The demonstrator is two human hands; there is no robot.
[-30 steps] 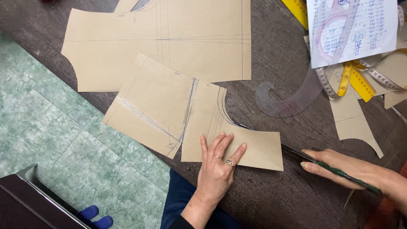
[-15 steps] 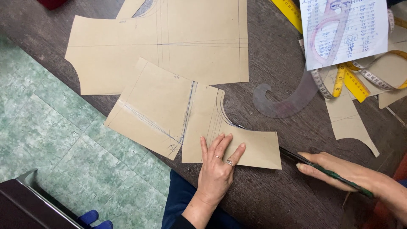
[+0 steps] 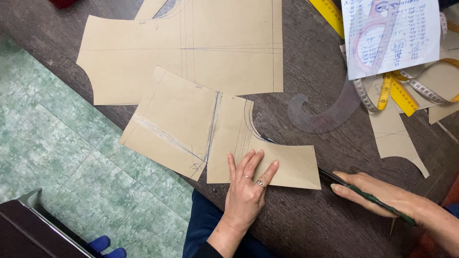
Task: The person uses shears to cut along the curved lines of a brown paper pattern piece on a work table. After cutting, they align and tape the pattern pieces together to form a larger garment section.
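Little is changed: paper pattern piece [image 3: 267, 160], thin and floppy, is pinned flat by left hand [image 3: 246, 188]; scissors [image 3: 368, 196] are clasped by right hand [image 3: 382, 193].

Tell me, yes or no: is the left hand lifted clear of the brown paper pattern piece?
No: the left hand lies flat, fingers spread, on the brown paper pattern piece on the table.

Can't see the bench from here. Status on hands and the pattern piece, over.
Left hand flat on brown paper pattern piece. Right hand grips scissors, blades running under the piece's edge. Clear curve ruler lies just beyond.
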